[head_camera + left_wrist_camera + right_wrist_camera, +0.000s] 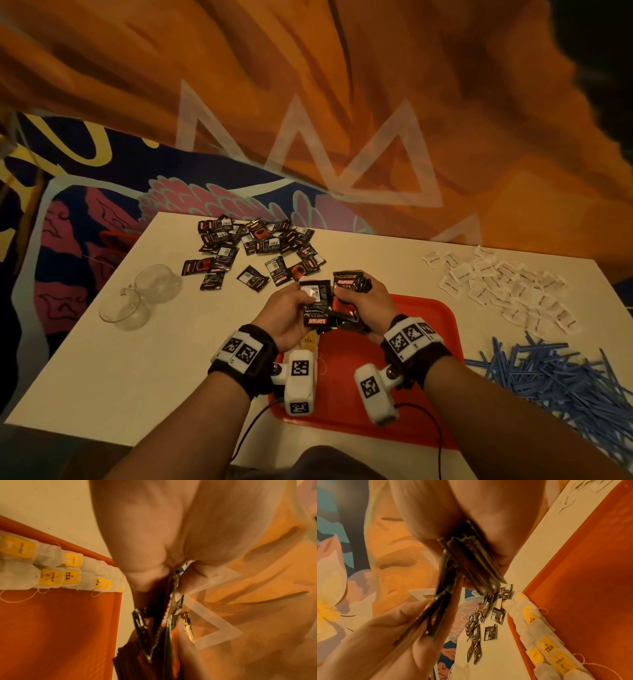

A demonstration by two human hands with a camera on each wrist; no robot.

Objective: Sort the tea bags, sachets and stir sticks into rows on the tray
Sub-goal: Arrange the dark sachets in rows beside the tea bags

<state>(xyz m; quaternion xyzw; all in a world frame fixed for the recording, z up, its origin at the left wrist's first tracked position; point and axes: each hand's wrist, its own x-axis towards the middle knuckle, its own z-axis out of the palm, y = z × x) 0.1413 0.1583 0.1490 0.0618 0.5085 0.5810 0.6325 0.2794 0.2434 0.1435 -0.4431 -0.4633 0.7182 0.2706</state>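
sachets (327, 303) between both raised hands (286, 313)

A clear glass cup (150, 289) lies on its side on the white table (102, 377), near the left edge. Behind the table hangs an orange patterned cloth (308, 85).

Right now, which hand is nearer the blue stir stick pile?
Right. The right hand holds coffee sachets over the tray, on the side toward the stir sticks; the left hand is farther across.
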